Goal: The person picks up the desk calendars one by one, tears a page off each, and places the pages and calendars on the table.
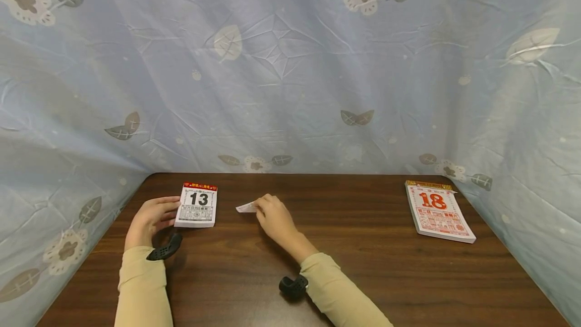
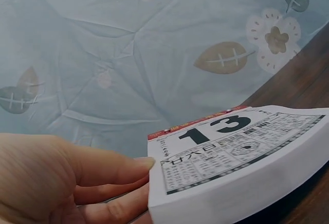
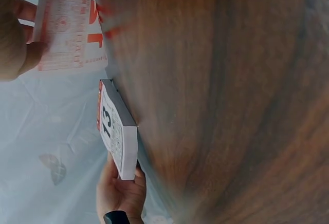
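Pale blue cloth printed with flowers and leaves hangs behind and beside a dark wooden tabletop. Near its left back corner lies a thick tear-off calendar pad showing a black 13. The left hand rests against the pad's left edge, fingers straight and pressed to the side of the block, as the left wrist view shows; it steadies the block rather than gripping it. Just to the right of the pad, the right hand pinches a loose calendar sheet between thumb and fingertips, holding it just above the wood. In the right wrist view this sheet carries red print. A second pad, showing a red 18, lies well apart at the right back of the tabletop.

As a judgement: the sheet is thin and held by one edge only, so a loose pinch could let it slip or crumple. The left hand merely presses the block sideways, so any tug on its top page could slide the whole pad or tear the page raggedly.
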Tool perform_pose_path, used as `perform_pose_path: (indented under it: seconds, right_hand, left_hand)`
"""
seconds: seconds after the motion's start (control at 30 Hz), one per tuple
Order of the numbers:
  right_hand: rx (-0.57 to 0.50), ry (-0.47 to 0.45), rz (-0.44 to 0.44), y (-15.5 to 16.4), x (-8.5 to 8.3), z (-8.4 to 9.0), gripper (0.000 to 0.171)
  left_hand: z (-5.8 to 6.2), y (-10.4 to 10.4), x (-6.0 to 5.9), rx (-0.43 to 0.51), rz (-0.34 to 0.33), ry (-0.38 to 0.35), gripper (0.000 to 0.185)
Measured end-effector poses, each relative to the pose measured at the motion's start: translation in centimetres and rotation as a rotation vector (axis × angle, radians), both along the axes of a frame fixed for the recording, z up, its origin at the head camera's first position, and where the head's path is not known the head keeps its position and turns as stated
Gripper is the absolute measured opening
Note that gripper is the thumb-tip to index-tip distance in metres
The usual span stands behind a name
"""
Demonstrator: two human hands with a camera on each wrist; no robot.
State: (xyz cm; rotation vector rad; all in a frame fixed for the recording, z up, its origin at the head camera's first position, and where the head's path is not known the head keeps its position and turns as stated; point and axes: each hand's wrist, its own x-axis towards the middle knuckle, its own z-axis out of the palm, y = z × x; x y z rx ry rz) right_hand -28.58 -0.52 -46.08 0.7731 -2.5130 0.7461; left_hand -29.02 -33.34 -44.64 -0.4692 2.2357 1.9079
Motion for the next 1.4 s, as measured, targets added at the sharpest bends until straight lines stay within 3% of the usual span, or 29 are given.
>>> perform_pose_path:
  seconds: [0.33, 0.97, 1.4]
  right_hand:
    - [0.129, -0.016, 0.024, -0.6, 0.3, -0.1, 0.008]
    - [0.294, -0.130, 0.072, -2.0, 0.5, -0.6, 0.015]
    - [0.356, -0.145, 0.141, -2.5, 0.4, -0.7, 0.024]
  left_hand:
    - [-0.2, 0.1, -0.2, -0.036, 0.105, -0.013, 0.057]
    - [0.0, -0.1, 0.1, -0.023, 0.140, 0.010, 0.057]
    - [-0.3, -0.1, 0.0, -0.110, 0.164, 0.004, 0.058]
